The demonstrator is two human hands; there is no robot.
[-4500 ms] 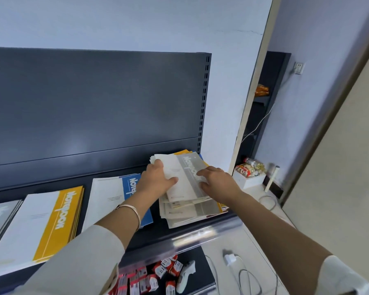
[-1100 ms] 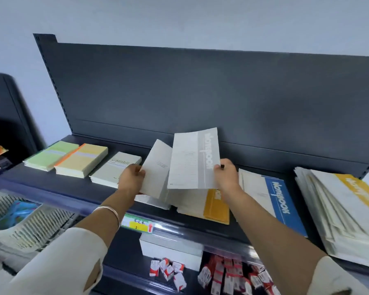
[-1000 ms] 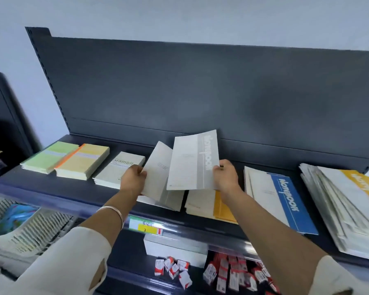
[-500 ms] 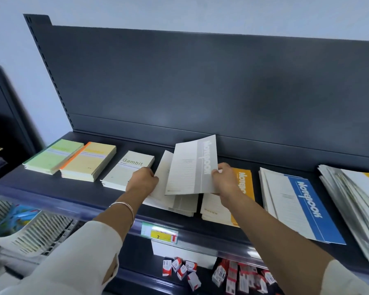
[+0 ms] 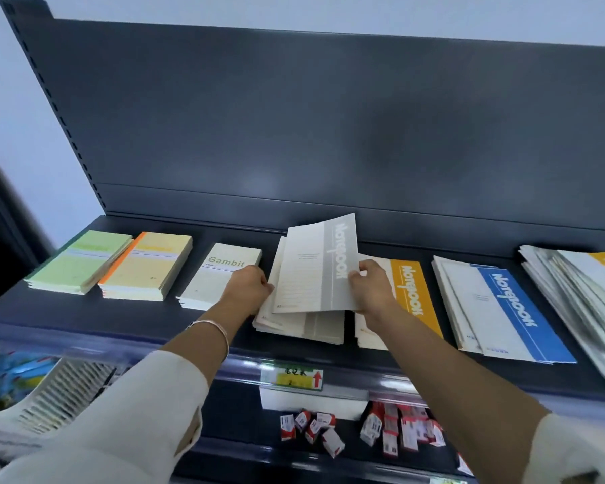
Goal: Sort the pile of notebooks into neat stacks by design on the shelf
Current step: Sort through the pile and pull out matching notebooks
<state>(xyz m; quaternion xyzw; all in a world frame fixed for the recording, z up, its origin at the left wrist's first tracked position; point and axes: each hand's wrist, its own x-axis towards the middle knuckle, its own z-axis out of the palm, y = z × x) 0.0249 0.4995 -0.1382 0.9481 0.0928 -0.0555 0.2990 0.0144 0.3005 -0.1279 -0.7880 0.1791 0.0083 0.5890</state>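
Note:
A grey-striped notebook [image 5: 316, 265] is tilted up above the grey stack [image 5: 301, 324] on the dark shelf [image 5: 84, 319]. My left hand [image 5: 247, 288] grips its left edge, together with a second grey notebook just under it. My right hand [image 5: 371, 286] pinches its right edge. Right of the grey stack lie a yellow-striped stack [image 5: 407, 291], a blue-striped stack [image 5: 500, 309] and the loose unsorted pile [image 5: 580, 302] at the far right.
Left of my hands sit a Gambit notebook stack [image 5: 212, 274], an orange-spined stack [image 5: 147, 265] and a green stack [image 5: 79, 262]. The shelf's back panel [image 5: 329, 134] rises behind. Below are small red-and-white boxes [image 5: 364, 431], a price label [image 5: 297, 377] and a white basket [image 5: 49, 389].
Since 4.5 s ago I carried the grey notebooks left from the pile. In the last second they have come lower, closer to the grey stack.

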